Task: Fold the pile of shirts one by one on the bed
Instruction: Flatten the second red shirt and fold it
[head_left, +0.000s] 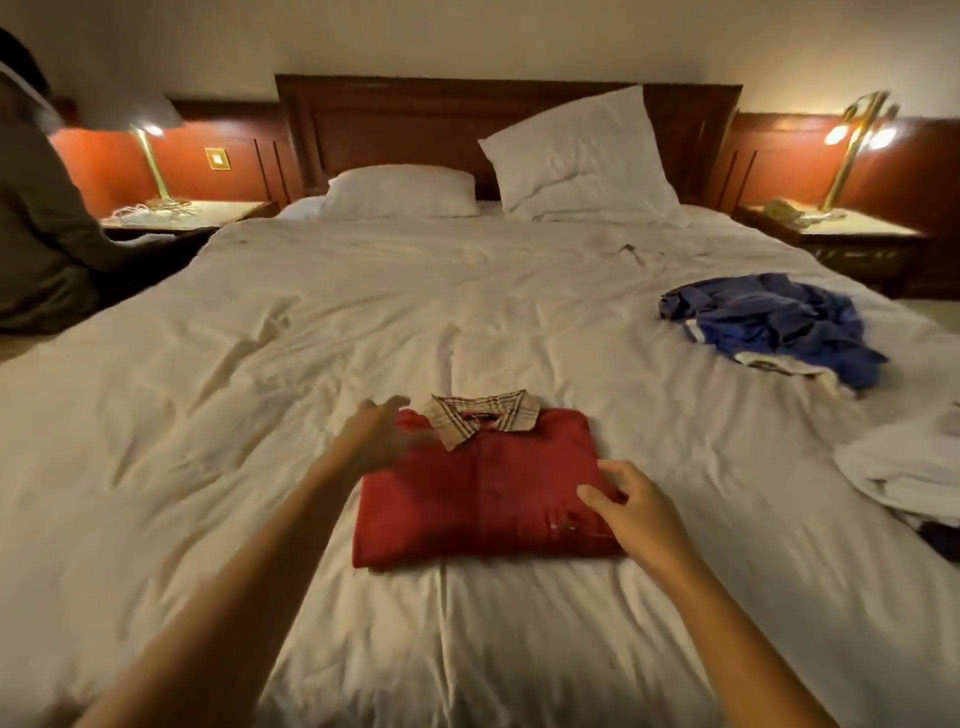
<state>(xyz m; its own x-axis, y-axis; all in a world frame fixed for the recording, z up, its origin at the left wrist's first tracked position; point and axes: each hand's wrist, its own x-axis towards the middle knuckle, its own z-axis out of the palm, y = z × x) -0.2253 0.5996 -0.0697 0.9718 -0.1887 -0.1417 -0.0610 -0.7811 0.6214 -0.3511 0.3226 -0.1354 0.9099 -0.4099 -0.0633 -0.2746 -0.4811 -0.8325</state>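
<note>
Your folded red shirt (483, 499) sits mid-bed (260, 364), plaid collar (483, 415) at the far end. Your left hand (371, 436) is blurry over its far-left corner, fingers stretched out flat. Your right hand (639, 509) rests on the near-right edge, fingers loose and spread, not gripping. A crumpled blue shirt (774, 322) lies far right, and white clothes (904, 462) are bunched at the right edge.

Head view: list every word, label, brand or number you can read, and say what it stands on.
No text can be read.
On the red shirt: the neck label inside the plaid collar and a small chest mark, both too small to read.
On the wall plate: nothing legible.
</note>
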